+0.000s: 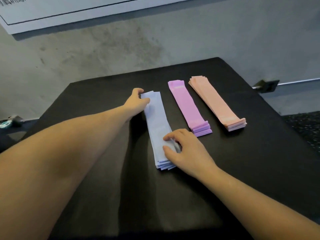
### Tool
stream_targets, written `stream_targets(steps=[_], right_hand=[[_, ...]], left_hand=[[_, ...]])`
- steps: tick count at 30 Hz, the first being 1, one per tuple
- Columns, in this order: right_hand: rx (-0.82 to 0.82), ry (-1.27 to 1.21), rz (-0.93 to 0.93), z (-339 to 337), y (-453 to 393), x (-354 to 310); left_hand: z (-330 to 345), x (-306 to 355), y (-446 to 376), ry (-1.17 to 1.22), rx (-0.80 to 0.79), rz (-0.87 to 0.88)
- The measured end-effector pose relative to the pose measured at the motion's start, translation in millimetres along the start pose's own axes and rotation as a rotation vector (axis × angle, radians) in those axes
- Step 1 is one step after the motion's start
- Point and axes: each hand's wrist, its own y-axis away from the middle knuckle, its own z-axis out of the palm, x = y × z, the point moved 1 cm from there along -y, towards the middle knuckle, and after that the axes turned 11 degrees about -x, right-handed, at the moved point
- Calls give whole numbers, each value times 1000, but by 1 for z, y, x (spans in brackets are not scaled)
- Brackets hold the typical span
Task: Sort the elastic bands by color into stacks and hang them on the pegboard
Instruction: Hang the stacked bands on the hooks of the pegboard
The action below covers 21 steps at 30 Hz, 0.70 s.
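Three flat stacks of elastic bands lie side by side on a black table (97, 104). The pale blue stack (158, 123) is on the left, the purple stack (187, 106) in the middle, the peach stack (214, 101) on the right. My left hand (137, 101) grips the far left end of the blue stack, fingers curled over its corner. My right hand (183, 149) holds the near right edge of the same stack, thumb on top and fingers curled at the side. No pegboard is in view.
A grey concrete wall stands behind the table, with a white board (69, 11) at the top left. A metal bar with a bracket (267, 85) sticks out at the right. Small teal items (6, 124) lie low at the far left.
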Motion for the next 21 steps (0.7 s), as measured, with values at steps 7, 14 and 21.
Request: stream_targets(steps=[7, 14, 21], right_hand=[[-10, 17, -1, -1, 0, 3], [-35, 44, 25, 0, 0, 0], [-41, 51, 26, -1, 4, -6]], left_hand=[[-10, 5, -36, -142, -79, -46], [-16, 15, -41, -89, -188, -104], [-20, 13, -28, 7, -183, -75]])
